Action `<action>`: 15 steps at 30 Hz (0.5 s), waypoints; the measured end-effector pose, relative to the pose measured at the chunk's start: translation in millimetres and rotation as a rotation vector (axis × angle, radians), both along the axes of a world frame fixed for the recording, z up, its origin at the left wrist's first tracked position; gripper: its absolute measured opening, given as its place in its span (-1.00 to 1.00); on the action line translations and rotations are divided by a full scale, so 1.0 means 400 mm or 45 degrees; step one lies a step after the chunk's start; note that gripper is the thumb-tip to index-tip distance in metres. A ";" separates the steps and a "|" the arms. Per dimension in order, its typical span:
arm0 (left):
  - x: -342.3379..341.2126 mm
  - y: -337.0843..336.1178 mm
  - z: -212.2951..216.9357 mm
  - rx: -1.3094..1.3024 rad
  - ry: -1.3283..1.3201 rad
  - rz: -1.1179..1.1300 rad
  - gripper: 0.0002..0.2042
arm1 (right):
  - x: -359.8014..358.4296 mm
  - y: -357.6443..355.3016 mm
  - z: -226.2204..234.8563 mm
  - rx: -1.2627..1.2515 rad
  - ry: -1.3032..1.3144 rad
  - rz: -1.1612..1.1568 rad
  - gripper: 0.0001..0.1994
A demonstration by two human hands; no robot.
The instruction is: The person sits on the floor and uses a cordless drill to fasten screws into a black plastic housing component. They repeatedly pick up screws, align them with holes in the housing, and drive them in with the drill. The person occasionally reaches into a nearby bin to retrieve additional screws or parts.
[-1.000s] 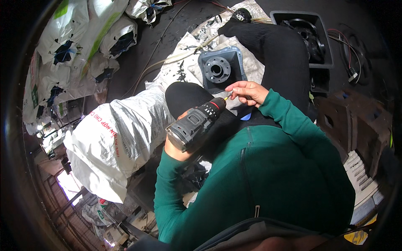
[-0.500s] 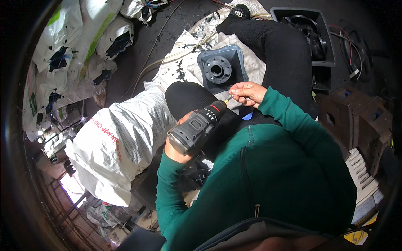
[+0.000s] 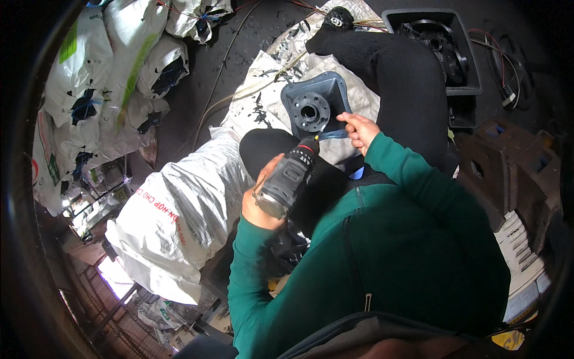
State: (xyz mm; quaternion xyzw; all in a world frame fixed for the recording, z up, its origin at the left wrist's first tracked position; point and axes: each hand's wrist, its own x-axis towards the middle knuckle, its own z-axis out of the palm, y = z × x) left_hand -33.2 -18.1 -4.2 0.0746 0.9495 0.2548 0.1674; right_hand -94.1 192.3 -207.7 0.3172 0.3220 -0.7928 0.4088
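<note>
My left hand [image 3: 261,206] is wrapped round a black cordless drill [image 3: 286,184] with a red ring near its chuck. Its yellow tip [image 3: 317,138] points up and right, close to the near edge of a dark grey square flared housing [image 3: 336,90]. Inside the housing sits a round flange [image 3: 310,112] with a ring of holes and a central bore. My right hand [image 3: 362,130] is at the housing's near right corner, thumb and fingers pinched together. Whatever they pinch, if anything, is too small to make out.
White woven sacks [image 3: 89,66] stand at the far left, and a large white sack [image 3: 173,215] lies beside my left arm. A dark bin [image 3: 388,24] with black round parts is at the far right. Brown metal brackets [image 3: 508,164] stand right of my leg. Cables and black shavings litter the floor.
My right hand has moved from the drill's tip up and forward to the housing's corner. The drill has swung slightly, its tip now nearer the housing.
</note>
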 end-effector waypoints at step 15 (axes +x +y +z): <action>-0.163 0.043 -0.021 -0.249 -0.383 0.028 -0.45 | -0.068 -0.084 -0.103 0.539 0.420 0.095 -0.62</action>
